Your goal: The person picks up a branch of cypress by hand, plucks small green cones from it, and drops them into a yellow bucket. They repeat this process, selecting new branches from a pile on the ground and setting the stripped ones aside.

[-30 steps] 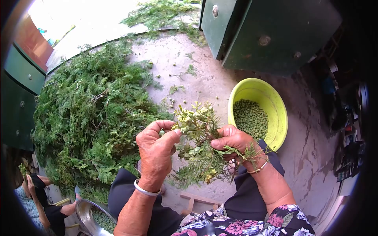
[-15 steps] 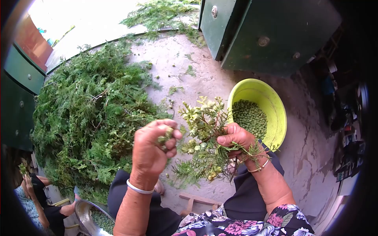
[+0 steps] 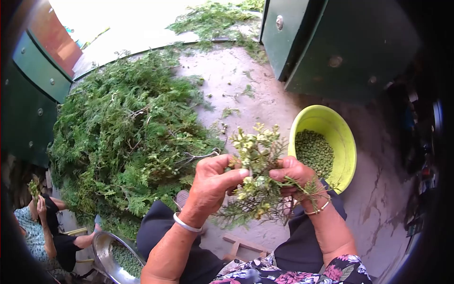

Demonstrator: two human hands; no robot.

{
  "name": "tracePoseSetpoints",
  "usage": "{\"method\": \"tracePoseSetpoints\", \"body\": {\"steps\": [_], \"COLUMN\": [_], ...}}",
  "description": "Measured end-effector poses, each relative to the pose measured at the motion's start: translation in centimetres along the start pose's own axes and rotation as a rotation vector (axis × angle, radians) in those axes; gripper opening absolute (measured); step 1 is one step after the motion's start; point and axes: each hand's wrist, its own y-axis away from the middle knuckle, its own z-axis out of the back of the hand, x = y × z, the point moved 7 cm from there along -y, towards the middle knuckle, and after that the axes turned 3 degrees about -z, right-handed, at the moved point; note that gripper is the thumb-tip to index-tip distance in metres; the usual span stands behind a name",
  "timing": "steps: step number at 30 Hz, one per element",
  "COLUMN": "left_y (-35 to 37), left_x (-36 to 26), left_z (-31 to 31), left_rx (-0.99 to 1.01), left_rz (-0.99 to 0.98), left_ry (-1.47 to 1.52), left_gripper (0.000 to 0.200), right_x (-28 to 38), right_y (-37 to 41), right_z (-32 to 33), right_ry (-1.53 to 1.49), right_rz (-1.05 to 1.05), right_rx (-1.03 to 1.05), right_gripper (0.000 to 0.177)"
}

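Note:
A leafy conifer sprig (image 3: 257, 158) with pale green cones hangs in front of me, gripped near its stems by my right hand (image 3: 295, 177), which is closed. My left hand (image 3: 215, 182) is at the sprig's left side, thumb and fingers pinched at the cones (image 3: 248, 184). A bit of green shows between those fingers; the rest is hidden behind the thumb. Just beyond my right hand stands a yellow-green tub (image 3: 347, 146) with many green cones (image 3: 314, 151) inside.
A large heap of cut conifer branches (image 3: 123, 132) covers the floor at left. Another person (image 3: 35, 227) sits at lower left holding a sprig, beside a metal basin (image 3: 101, 251) of green cones. Green doors (image 3: 350, 52) stand upper right. A wooden stool (image 3: 243, 244) is below.
My left hand, held apart from the sprig with picked cones in its fingers, has moved right and now pinches at the sprig. My right hand keeps its hold. The view has shifted slightly.

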Motion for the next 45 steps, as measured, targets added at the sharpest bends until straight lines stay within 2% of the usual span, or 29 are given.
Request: {"method": "tracePoseSetpoints", "body": {"steps": [1,5,8,10,13,16,19,21,24,31,33,40,43,45], "left_y": [-0.1,0.1,-0.1,-0.1,-0.2,-0.1,0.0,0.0,0.0,0.2,0.2,0.2,0.1,0.0], "left_x": [0.1,0.3,0.1,0.2,0.7,0.7,0.3,-0.4,-1.4,-1.2,-1.4,-0.9,-0.4,0.4], "left_z": [0.0,-0.8,-1.0,-1.1,-1.2,-1.1,-0.8,-0.7,-1.2,-1.1,-1.4,-1.3,-1.1,-1.2], "left_rx": [-0.051,-0.051,-0.095,-0.017,-0.023,-0.053,-0.082,-0.091,-0.083,-0.1,-0.053,-0.028,-0.001,0.036], "left_rz": [-0.021,0.055,0.018,0.038,0.013,-0.003,0.015,-0.047,-0.135,-0.099,-0.103,-0.141,-0.078,-0.05], "left_ry": [0.046,0.207,0.123,-0.102,-0.079,-0.055,-0.139,-0.367,-0.472,-0.463,-0.497,-0.387,-0.387,-0.122], "left_gripper": [0.01,0.013,0.018,0.022,0.022,0.02,0.017,0.01,0.01,0.012,0.019,0.02,0.019,0.02], "right_x": [-0.3,-0.6,-0.5,-0.3,-0.8,-1.0,-0.8,-0.5,-0.4,-0.3,-0.1,0.1,0.1,0.3], "right_y": [-0.2,-0.4,-0.1,0.1,-0.1,-0.9,-0.5,-0.3,-0.1,-0.1,0.3,0.7,0.7,0.8], "right_z": [0.0,-0.1,-0.1,-0.2,0.8,1.1,1.0,0.9,0.7,0.4,0.2,-0.2,-0.3,-0.5], "right_ry": [-0.012,-0.051,-0.01,0.005,0.191,0.275,0.279,0.279,0.286,0.31,0.283,0.217,0.231,0.231], "right_rz": [-0.005,-0.039,-0.054,-0.052,-0.047,0.044,0.015,0.017,0.01,-0.005,-0.009,-0.015,-0.002,-0.003], "right_rx": [0.002,0.025,0.023,0.027,-0.042,-0.024,-0.02,-0.02,-0.026,-0.037,-0.029,-0.017,-0.005,0.004], "right_gripper": [0.027,0.026,0.017,0.019,0.026,0.028,0.031,0.031,0.031,0.033,0.032,0.031,0.032,0.03]}}
